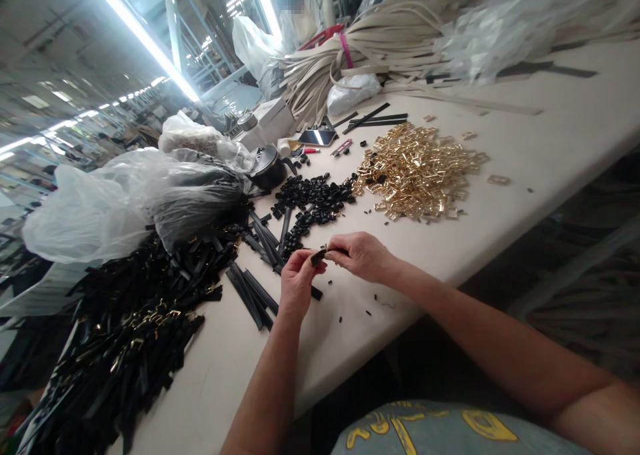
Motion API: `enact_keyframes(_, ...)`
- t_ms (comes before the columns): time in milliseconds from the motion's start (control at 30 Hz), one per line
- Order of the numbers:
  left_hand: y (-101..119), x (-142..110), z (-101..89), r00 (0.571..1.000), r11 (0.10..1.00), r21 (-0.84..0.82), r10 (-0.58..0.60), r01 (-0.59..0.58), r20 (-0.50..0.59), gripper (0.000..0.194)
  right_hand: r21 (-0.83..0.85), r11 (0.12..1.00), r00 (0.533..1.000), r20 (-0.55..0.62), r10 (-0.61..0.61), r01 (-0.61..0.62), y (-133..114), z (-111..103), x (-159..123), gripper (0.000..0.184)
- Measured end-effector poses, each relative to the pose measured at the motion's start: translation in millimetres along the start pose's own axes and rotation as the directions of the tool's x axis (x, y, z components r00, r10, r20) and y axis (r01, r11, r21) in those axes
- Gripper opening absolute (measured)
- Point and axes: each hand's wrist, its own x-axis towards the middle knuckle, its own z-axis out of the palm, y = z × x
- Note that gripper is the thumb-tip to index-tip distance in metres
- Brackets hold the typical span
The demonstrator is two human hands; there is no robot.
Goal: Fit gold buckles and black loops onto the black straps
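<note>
Over the near side of the table, my left hand (299, 274) is closed on a short black strap (318, 258). My right hand (361, 255) meets it from the right, its fingers pinched on the same strap. Whether a small buckle or loop sits between the fingertips is too small to make out. Just beyond the hands lies a heap of small black loops (320, 198). To its right is a pile of gold rectangular buckles (420, 172). Several loose black straps (253, 295) lie left of my left hand.
A large mound of black straps with gold buckles (135, 335) covers the left end of the table (500, 222). Plastic bags (115, 188), a dark lidded mug (270, 167), a phone (317, 137) and small red-handled snips (342, 147) stand or lie behind. Beige strips (390, 42) are bundled at the back.
</note>
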Motion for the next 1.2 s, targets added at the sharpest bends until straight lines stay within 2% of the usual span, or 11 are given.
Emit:
enact_keyframes(233, 6, -2, -1.6, 0.972, 0.985, 0.122, -0.144, 0.123, 0.184, 0.041, -0.038, 0.991, 0.973, 0.198, -0.122, 0.132, 4, -6, -1, 0.013)
enact_keyframes(467, 8, -1, -5.2, 0.980, 0.985, 0.155, -0.107, 0.081, 0.166, 0.027, 0.005, 0.987, 0.937, 0.313, -0.155, 0.162, 10, -20, 0, 0.018)
enact_keyframes(567, 8, -1, -5.2, 0.984, 0.975, 0.216, -0.081, 0.045, 0.160, 0.026, -0.117, 0.977, 0.939, 0.315, -0.135, 0.180, 8, -24, 1, 0.017)
enact_keyframes(700, 4, -3, -4.5, 0.987, 0.902, 0.427, -0.009, -0.061, 0.160, 0.016, -0.408, 0.884, 0.955, 0.270, -0.124, 0.231, 4, -22, 3, 0.021)
enact_keyframes(800, 2, -2, -5.0, 0.990, 0.853, 0.510, 0.048, -0.109, 0.132, 0.010, -0.495, 0.814, 0.945, 0.263, -0.194, 0.304, 2, -19, 5, 0.022)
enact_keyframes(867, 1, 0, -5.6, 0.996, 0.877, 0.475, 0.043, -0.077, 0.083, 0.011, -0.451, 0.823, 0.938, 0.172, -0.300, 0.346, 2, -18, 5, 0.023)
enact_keyframes(967, 1, 2, -5.3, 1.000, 0.944, 0.331, -0.013, 0.006, 0.018, 0.017, -0.294, 0.883, 0.897, -0.142, -0.419, 0.366, 1, -18, -1, 0.022)
enact_keyframes(1033, 1, 3, -3.0, 0.999, 0.975, 0.215, -0.051, 0.054, -0.018, 0.022, -0.195, 0.914, 0.859, -0.317, -0.402, 0.355, 1, -17, -6, 0.020)
enact_keyframes(1067, 2, 2, -1.0, 0.997, 0.985, 0.156, -0.067, 0.072, -0.032, 0.024, -0.158, 0.931, 0.860, -0.357, -0.365, 0.330, 2, -16, -9, 0.020)
enact_keyframes(1133, 2, 0, 3.7, 0.994, 0.994, 0.050, -0.095, 0.098, -0.047, 0.027, -0.098, 0.964, 0.904, -0.335, -0.265, 0.247, 3, -10, -13, 0.021)
enact_keyframes(1200, 3, -3, 8.4, 0.993, 0.993, -0.023, -0.115, 0.114, -0.033, 0.028, -0.033, 0.987, 0.962, -0.218, -0.164, 0.160, 4, -3, -16, 0.023)
